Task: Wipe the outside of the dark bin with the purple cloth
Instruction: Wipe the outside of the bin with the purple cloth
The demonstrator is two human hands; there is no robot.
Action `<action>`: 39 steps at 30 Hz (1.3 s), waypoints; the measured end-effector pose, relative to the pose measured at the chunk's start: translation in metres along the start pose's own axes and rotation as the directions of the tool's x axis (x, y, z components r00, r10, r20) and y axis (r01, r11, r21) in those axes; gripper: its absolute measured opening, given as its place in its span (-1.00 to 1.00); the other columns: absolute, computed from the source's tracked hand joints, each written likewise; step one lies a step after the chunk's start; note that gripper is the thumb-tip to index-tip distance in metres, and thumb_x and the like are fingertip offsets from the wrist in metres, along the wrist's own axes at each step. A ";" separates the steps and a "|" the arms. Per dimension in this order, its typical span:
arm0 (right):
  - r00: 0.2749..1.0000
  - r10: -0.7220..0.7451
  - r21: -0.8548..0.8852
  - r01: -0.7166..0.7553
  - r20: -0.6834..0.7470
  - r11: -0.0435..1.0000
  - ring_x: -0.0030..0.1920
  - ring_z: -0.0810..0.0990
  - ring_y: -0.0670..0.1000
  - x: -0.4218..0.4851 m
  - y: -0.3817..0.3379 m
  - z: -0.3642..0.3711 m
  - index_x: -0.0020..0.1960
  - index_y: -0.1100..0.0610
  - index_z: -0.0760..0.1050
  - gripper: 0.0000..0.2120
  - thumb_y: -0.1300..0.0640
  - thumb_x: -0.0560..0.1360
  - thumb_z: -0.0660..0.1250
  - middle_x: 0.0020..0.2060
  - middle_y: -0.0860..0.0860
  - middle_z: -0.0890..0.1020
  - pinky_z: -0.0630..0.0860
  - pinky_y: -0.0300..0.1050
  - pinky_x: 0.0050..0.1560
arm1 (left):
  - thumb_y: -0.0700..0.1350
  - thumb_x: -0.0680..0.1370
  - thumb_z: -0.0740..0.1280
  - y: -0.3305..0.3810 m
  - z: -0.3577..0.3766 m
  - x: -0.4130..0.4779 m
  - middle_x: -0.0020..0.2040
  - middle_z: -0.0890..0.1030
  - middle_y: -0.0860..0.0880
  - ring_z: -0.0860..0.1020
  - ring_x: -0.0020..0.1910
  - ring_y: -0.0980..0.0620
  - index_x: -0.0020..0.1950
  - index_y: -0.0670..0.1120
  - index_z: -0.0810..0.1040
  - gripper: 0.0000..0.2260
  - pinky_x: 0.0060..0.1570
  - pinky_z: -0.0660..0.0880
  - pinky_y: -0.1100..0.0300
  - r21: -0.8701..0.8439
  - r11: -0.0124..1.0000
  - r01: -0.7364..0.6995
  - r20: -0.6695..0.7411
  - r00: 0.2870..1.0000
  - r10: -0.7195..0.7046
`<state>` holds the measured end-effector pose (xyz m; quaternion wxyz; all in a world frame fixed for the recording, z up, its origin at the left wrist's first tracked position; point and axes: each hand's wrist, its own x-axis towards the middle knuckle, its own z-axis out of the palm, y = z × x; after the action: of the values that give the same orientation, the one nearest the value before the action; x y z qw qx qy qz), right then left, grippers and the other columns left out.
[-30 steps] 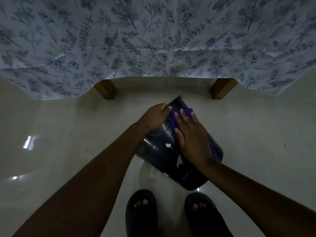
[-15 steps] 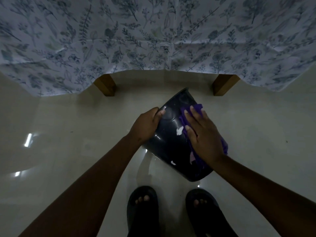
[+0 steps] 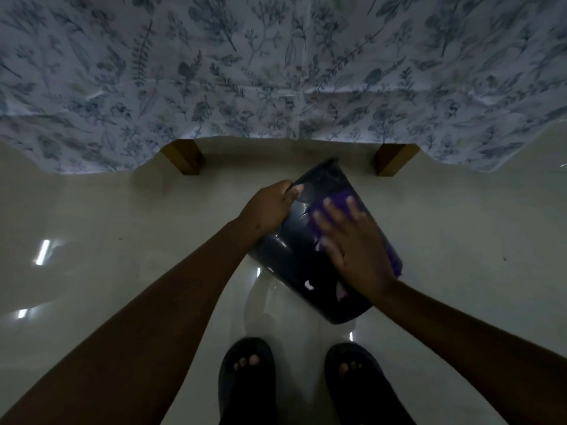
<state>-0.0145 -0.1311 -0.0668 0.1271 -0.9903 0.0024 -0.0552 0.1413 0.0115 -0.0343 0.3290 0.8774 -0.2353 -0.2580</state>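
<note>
Wiping is going on at the dark bin [image 3: 294, 262] — it is lying tilted over the glossy floor [image 3: 460, 240], mouth pointing away toward the table, base toward the slippers [image 3: 245, 378]. Cannot tell whether it is touching the floor. Left hand [image 3: 270, 207] is gripping the rim on the left side, fingers curling over the edge, thumb lying on the outer wall. Right hand [image 3: 352, 250] is pressing the purple cloth [image 3: 323, 210] flat against the upper side wall, fingers straight and spread, blurring with motion. Cloth is poking out past the fingertips and again along the bin's right edge by the wrist. Versus half a second ago: bin is sitting at almost the same spot and tilt, left hand is sitting slightly higher on the rim, and right hand is lying a bit further left — the pale mark that was showing beside its forefinger is now mostly covered. Floral tablecloth [image 3: 276, 72] is hanging across the top, two wooden legs [image 3: 184, 157] showing below it.
</note>
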 end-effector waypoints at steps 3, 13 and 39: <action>0.907 -0.407 -0.059 0.415 0.108 0.908 0.53 0.11 0.17 -0.022 0.002 0.002 0.43 -0.12 0.32 -0.57 -0.08 0.57 0.12 0.51 -0.04 0.27 0.13 0.26 0.42 | 0.11 0.65 0.06 -0.005 0.000 -0.006 -0.18 0.57 -0.04 0.56 -0.14 -0.05 -0.06 -0.10 0.50 -0.64 -0.09 0.46 0.07 0.013 1.000 -0.005 -0.016 1.000 0.005; 0.999 0.035 0.291 -0.023 -0.037 0.956 0.56 0.01 0.17 -0.013 -0.020 0.013 0.52 -0.02 0.22 -0.54 -0.05 0.64 0.10 0.54 0.02 0.20 0.16 0.26 0.48 | 0.07 0.65 0.08 0.009 -0.009 0.015 -0.11 0.51 -0.06 0.47 -0.11 -0.02 -0.08 -0.10 0.48 -0.69 -0.11 0.28 0.17 0.210 0.978 0.000 0.070 0.997 -0.015; 0.971 0.238 0.360 -0.229 0.021 0.905 0.57 -0.01 0.06 -0.019 -0.044 0.021 0.55 -0.08 0.14 -0.51 -0.13 0.63 0.03 0.56 -0.06 0.11 0.06 0.18 0.52 | 0.06 0.63 0.10 0.020 -0.004 0.014 0.08 0.60 -0.17 0.54 0.03 -0.14 0.06 -0.14 0.55 -0.66 -0.11 0.33 0.13 0.348 0.932 0.103 -0.031 0.995 -0.098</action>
<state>-0.0314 -0.0830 -0.0783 0.3116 -0.9422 0.1121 -0.0508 0.1497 -0.0083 -0.0216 0.1558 0.9344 -0.2301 -0.2227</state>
